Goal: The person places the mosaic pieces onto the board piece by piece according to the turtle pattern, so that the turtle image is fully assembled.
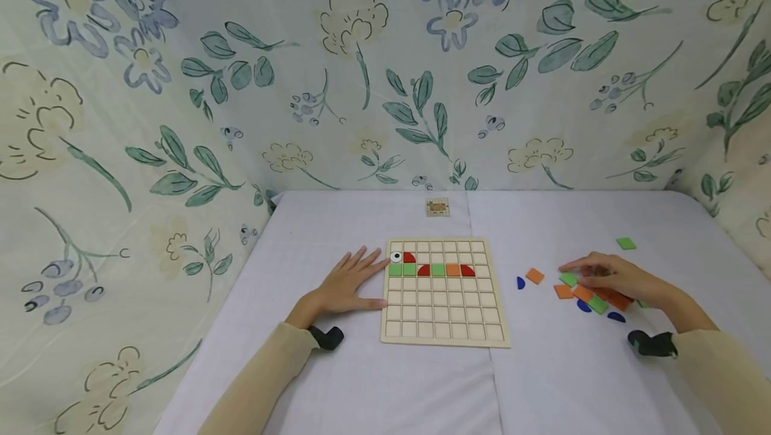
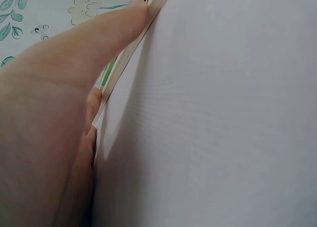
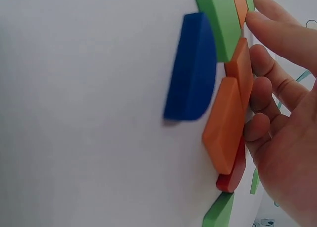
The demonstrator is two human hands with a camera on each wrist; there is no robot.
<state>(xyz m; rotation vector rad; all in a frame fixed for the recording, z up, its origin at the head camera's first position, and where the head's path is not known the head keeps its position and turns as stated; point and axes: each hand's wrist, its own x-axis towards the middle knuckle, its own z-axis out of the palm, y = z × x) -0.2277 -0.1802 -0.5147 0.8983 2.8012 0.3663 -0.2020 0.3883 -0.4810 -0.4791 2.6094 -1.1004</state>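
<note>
A wooden grid board (image 1: 442,314) lies on the white cloth. Its upper rows hold a white round eye piece (image 1: 395,257), red quarter-round pieces (image 1: 467,271), green squares (image 1: 438,270) and an orange square (image 1: 453,270). Fingers spread, my left hand (image 1: 343,286) rests at the board's left side, thumb and fingertips touching the edge. Over a loose pile to the right hovers my right hand (image 1: 620,278), fingers loosely bent. Its index finger and thumb are beside a green tile (image 1: 568,279); no grip on it shows. Orange tiles (image 3: 224,125) and a blue half-round piece (image 3: 193,68) lie below the fingers.
A small picture card (image 1: 438,207) lies behind the board. A lone green tile (image 1: 626,243) sits far right, while an orange tile (image 1: 535,276) and a blue half-round (image 1: 521,282) lie between board and pile. Floral fabric (image 1: 361,87) hangs around the table.
</note>
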